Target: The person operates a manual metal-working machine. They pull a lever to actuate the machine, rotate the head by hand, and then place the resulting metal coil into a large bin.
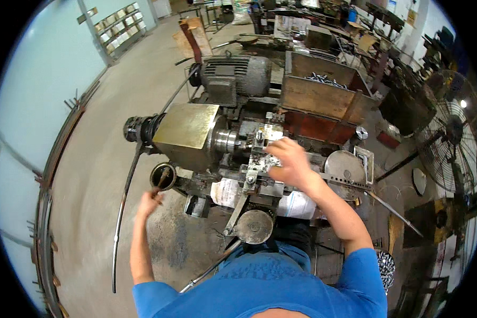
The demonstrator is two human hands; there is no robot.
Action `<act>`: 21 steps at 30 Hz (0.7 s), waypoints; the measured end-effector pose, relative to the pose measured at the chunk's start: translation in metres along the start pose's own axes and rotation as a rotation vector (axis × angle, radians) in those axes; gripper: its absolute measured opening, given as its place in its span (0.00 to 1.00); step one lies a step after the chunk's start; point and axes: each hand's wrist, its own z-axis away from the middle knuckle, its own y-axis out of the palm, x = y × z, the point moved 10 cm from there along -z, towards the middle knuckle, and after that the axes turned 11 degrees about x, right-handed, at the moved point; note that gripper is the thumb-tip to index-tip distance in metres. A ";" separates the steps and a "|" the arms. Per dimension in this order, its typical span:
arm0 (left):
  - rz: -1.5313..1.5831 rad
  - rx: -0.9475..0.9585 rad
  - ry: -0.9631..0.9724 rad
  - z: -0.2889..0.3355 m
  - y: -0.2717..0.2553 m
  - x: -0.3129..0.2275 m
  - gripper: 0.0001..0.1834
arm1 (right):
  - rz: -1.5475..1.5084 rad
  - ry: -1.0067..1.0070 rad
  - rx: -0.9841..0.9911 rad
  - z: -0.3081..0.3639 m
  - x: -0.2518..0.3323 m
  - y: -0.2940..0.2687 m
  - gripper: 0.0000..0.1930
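Fingers (277, 150) blurred over lathe (196, 132)

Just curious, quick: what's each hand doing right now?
Left hand: closed on a stick in the round can.
Right hand: over the machine's tool block; grip unclear.

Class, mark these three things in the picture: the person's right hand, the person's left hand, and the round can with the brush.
right hand (287, 161), head view, back of the hand
left hand (149, 202), head view, knuckles
round can (157, 184), head view, near rim

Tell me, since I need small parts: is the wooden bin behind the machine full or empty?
Partly filled: the wooden bin shows a heap of small shiny metal pieces inside, below its rim.
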 end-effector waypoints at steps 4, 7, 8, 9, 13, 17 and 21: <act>-0.399 -0.707 -0.006 0.102 -0.143 -0.055 0.14 | 0.363 0.061 0.415 -0.074 0.009 0.097 0.14; -0.166 -0.530 -0.412 0.138 -0.128 0.059 0.19 | 0.381 0.098 0.619 -0.091 0.009 0.136 0.11; -0.365 -0.617 -0.363 0.137 -0.105 0.029 0.21 | 0.357 0.134 0.616 -0.086 -0.002 0.134 0.11; -0.573 -0.712 -0.315 0.142 -0.081 -0.021 0.22 | 0.323 0.165 0.608 -0.082 -0.010 0.133 0.10; -0.516 -0.649 -0.351 0.147 -0.044 -0.033 0.22 | 0.375 0.107 0.655 -0.082 -0.010 0.150 0.10; -0.154 -0.413 -0.306 0.128 -0.043 -0.015 0.14 | 0.480 0.119 0.534 -0.076 -0.006 0.116 0.10; 0.060 -0.194 -0.181 0.116 -0.054 -0.004 0.11 | 0.285 0.254 0.213 -0.070 -0.034 0.001 0.12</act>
